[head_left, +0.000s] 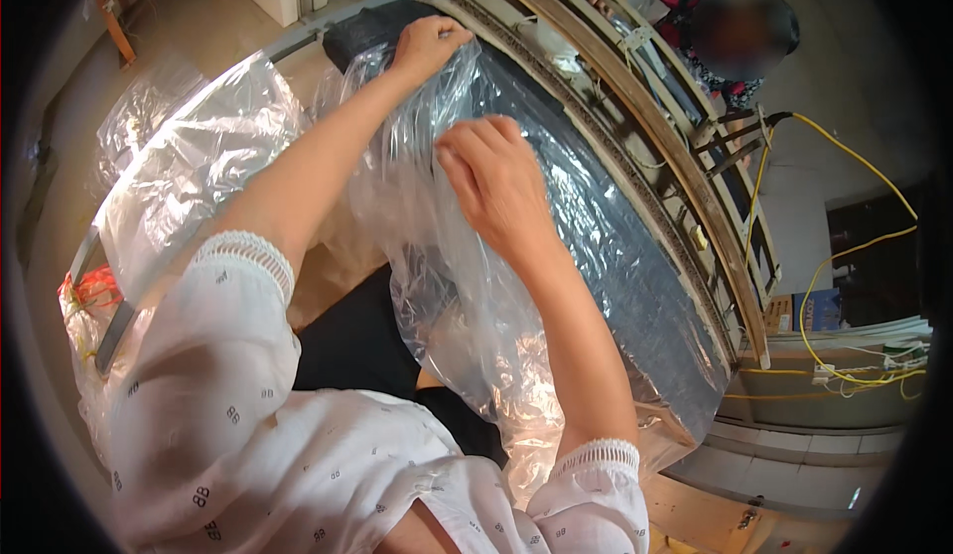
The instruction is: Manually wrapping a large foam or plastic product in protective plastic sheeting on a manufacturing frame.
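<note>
Behind the long dark table (635,286) stood wooden frames (635,107), with yellow cables (854,246) hanging nearby. My left hand (429,46) pinched the far edge of the clear plastic bag (476,306), and my right hand (493,185) pinched its middle. I thought the thin bag could rip if I tugged hard. It looked shiny and crinkly, spread across the table and hanging over its near edge.

Yellow cables (862,246) trail at the right; another person (730,43) sits beyond a long wooden frame (635,107)
</note>
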Tool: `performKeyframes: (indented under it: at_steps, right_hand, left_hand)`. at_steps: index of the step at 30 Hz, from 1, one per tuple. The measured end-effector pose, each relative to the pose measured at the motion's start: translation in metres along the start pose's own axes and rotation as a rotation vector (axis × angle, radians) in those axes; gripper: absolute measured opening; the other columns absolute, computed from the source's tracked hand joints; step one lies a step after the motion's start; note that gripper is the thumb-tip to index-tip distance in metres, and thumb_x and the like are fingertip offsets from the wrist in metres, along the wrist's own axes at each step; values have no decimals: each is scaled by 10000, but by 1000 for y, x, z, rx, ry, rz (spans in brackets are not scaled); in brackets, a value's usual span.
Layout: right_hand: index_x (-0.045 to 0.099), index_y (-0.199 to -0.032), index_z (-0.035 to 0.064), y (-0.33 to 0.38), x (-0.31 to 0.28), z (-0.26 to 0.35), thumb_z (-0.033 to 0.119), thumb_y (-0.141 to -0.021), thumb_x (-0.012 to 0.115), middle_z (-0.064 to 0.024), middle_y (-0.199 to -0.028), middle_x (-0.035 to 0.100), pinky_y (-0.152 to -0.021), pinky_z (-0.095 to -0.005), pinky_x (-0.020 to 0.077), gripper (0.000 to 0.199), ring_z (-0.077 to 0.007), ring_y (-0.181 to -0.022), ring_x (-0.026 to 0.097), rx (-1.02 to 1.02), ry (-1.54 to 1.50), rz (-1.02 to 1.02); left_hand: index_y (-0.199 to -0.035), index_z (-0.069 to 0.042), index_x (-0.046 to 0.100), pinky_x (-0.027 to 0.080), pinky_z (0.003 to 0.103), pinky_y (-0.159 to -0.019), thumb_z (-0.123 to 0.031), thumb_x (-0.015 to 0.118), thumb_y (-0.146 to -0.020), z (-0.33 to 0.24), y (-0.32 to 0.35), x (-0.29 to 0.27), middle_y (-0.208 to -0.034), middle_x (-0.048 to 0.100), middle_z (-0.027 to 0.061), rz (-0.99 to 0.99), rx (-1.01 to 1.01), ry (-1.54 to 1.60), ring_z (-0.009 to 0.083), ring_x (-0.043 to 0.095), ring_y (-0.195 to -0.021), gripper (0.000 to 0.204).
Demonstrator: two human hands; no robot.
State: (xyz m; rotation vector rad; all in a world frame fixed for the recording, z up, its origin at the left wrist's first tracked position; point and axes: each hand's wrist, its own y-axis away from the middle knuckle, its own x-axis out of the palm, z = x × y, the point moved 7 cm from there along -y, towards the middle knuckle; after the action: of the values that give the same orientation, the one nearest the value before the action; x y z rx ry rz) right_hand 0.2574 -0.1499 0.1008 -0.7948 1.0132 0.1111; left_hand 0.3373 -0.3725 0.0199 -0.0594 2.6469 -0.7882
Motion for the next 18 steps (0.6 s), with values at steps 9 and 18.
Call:
performKeyframes:
  at_steps: [9,18]
  right_hand:
    - [595,-684,105,-15,15,-61,328,-866,511,-66,-631,596,-833,-413,382,300,-244,-761,552,-31,577,361]
    - [600,-616,94,258,-203,12,310,-836,585,-91,-598,604,-721,-382,414,309,-250,-636,573,822,1192,419]
  left_hand:
    - [-800,-56,676,473,340,-695,-328,674,-740,-4,3,3,-804,643,134,20,27,120,278,629,-761,279]
    - [-908,-76,684,460,299,-717,-402,647,-778,4,-9,24,-851,670,82,180,67,119,202,631,-788,353]
